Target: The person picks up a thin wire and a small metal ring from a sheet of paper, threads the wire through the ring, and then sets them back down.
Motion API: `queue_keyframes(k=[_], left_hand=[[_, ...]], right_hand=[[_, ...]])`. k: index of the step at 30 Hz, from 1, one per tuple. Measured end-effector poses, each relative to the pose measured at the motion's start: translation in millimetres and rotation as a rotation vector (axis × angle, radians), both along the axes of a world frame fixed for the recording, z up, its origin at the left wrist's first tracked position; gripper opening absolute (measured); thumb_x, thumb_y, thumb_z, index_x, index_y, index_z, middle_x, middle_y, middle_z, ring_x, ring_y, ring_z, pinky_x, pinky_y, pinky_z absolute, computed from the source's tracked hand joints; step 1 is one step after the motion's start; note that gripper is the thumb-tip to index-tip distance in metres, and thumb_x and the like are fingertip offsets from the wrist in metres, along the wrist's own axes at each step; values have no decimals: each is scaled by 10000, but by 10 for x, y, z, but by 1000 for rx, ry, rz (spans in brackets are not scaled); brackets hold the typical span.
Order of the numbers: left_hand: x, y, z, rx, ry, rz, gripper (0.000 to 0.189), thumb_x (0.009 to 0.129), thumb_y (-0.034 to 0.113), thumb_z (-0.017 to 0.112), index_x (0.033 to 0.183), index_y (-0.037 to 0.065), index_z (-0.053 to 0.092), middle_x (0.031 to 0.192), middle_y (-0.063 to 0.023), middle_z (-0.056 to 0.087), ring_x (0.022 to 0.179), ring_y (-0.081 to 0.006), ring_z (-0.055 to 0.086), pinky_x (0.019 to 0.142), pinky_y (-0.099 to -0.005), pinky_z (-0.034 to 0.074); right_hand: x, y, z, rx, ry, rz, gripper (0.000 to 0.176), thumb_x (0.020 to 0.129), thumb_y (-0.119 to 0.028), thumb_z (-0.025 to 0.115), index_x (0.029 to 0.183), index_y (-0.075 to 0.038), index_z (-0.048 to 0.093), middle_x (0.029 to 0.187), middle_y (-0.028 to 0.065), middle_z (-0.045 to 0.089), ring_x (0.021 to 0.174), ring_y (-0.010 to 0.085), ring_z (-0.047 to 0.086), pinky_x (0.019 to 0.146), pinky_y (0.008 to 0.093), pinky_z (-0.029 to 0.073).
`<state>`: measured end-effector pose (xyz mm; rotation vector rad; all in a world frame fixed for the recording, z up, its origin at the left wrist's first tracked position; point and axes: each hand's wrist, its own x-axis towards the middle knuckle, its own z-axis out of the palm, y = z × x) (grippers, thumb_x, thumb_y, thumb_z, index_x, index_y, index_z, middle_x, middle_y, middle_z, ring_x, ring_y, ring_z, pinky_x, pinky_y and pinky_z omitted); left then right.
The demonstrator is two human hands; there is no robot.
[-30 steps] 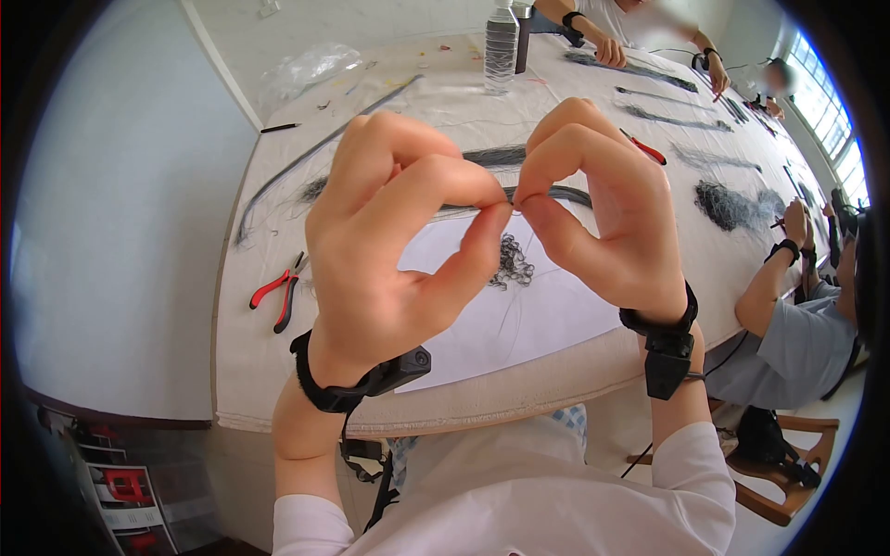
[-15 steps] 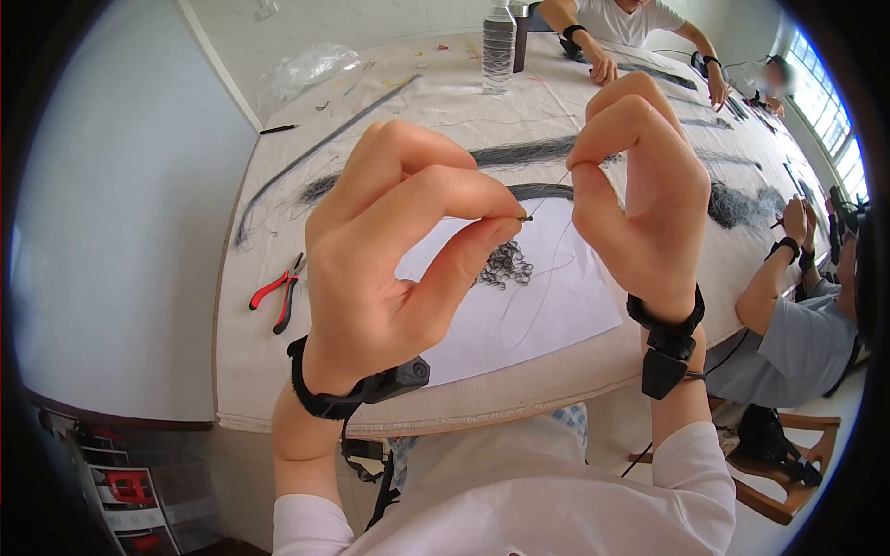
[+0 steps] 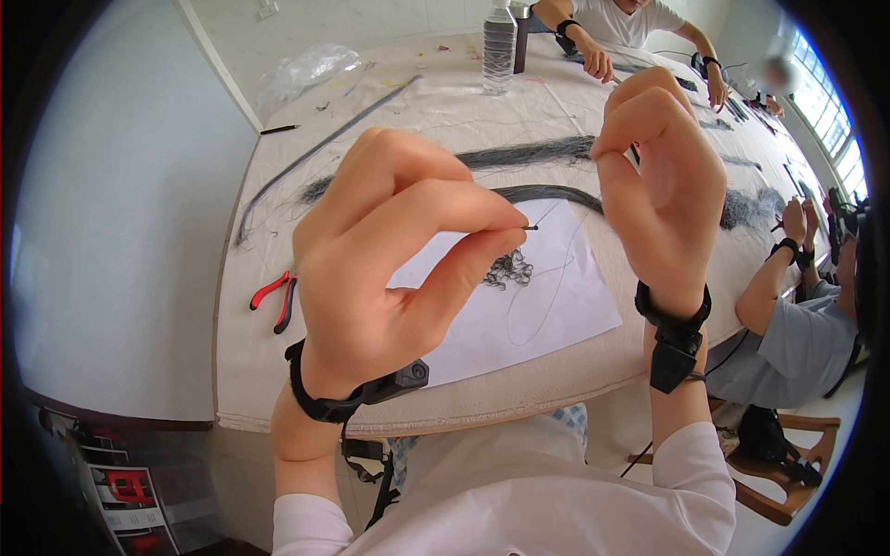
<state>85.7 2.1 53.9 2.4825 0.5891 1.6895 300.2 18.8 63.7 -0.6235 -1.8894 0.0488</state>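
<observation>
My left hand (image 3: 399, 269) is closed in a pinch, its thumb and forefinger gripping a small dark stick-like piece (image 3: 531, 228) whose tip pokes out. To the right and slightly higher, my right hand (image 3: 663, 185) pinches a fine thread (image 3: 538, 326), which runs faintly between the hands and droops in a loop. Beneath them lies a white paper sheet (image 3: 565, 278) bearing a small pile of dark curly rings (image 3: 508, 267), partly hidden by my left fingers. A dark bundle of strands (image 3: 547, 193) crosses the paper's far edge.
Red-and-black pliers (image 3: 284, 301) lie on the cloth-covered table (image 3: 255, 371) at left. Farther back are a grey fibre bundle (image 3: 528, 153), a water bottle (image 3: 498, 51) and a dark flask (image 3: 521, 42). Other people sit across the table and at right.
My right hand has moved right and slightly upward, widening the gap between the hands. My left hand has shifted slightly down, still pinching the small dark piece.
</observation>
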Motion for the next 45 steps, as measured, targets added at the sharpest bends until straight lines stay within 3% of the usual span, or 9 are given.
queue_keyframes(k=[10,18,20,26,28,31,38,40,45], left_hand=[[-1,-86,31,334,2,223,237,564,-35,803,763,18,685,730,-38,532,635,-182,474,537,-282,343],[38,50,-33,414,76,166,133,722,-36,656,809,23,575,682,-57,521,608,-212,461,534,-290,363],[97,69,-38,423,37,144,233,562,-78,669,717,44,545,627,-28,444,555,-198,411,450,-287,321],[90,55,-73,374,111,122,244,500,-85,589,652,53,457,581,-34,373,501,-193,351,415,-270,281],[61,70,-87,386,163,98,138,754,1,590,706,40,467,549,-40,440,478,-186,362,441,-271,277],[62,83,-98,390,162,87,143,755,2,592,699,39,466,546,-41,437,470,-186,355,437,-271,273],[82,80,-107,364,137,69,135,752,-3,583,689,33,469,545,-41,435,468,-182,352,434,-271,266],[105,62,-97,310,85,53,233,485,-88,580,648,37,468,588,-41,353,493,-209,337,419,-283,279],[93,-20,-50,24,6,-8,203,566,-106,575,697,35,510,599,-42,415,495,-173,369,431,-264,308]], right_hand=[[115,60,-4,-194,70,508,165,846,-209,548,756,-79,501,909,76,444,660,135,440,599,254,352],[-187,15,-50,-730,442,1250,191,970,-263,411,857,-123,346,822,6,475,626,92,479,572,237,378],[-195,111,-115,-723,469,1388,172,976,-241,387,856,-126,342,757,-23,441,621,88,454,574,238,358],[-200,33,-128,-858,560,1322,167,978,-238,387,869,-123,334,727,-36,361,642,80,365,604,236,321],[-213,23,-131,-878,591,1306,166,978,-239,389,874,-121,336,725,-37,352,645,80,355,607,236,317],[-211,28,-134,-881,607,1298,165,976,-237,396,876,-120,338,726,-36,351,649,81,353,610,235,316],[-178,36,-124,-869,597,1289,166,975,-226,401,869,-119,332,724,-32,348,649,80,355,612,239,317],[-172,45,-119,-868,583,1303,166,976,-224,398,867,-120,329,723,-32,347,649,79,356,610,241,318],[-59,-10,-44,-458,285,959,221,966,-281,452,804,-134,417,730,-17,384,665,131,382,618,255,344]])
